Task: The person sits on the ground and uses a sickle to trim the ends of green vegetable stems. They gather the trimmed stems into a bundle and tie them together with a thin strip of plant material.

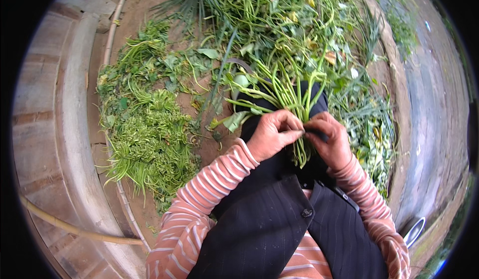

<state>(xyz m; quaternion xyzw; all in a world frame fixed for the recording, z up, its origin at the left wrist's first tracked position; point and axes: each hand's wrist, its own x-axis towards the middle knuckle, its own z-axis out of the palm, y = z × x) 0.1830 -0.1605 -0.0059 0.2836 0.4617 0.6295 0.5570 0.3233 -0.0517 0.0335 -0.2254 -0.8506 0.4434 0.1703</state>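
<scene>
A bundle of green leafy-vegetable stems lies across my lap, its stalks fanning out away from me and its short ends pointing toward my body. My left hand pinches at the bundle's narrow middle with thumb and index finger. Right beside it, my right hand pinches at the same spot, so the fingertips of both hands meet there. Whatever thin thing they may hold between the fingertips is too small to tell. One broad leaf hangs at the bundle's left side.
Trimmed green bundles are heaped on the ground at left. Loose vines and leaves spread ahead and to the right. A curved blade and a pale green round object lie just beyond my knees. Bamboo poles edge the left side.
</scene>
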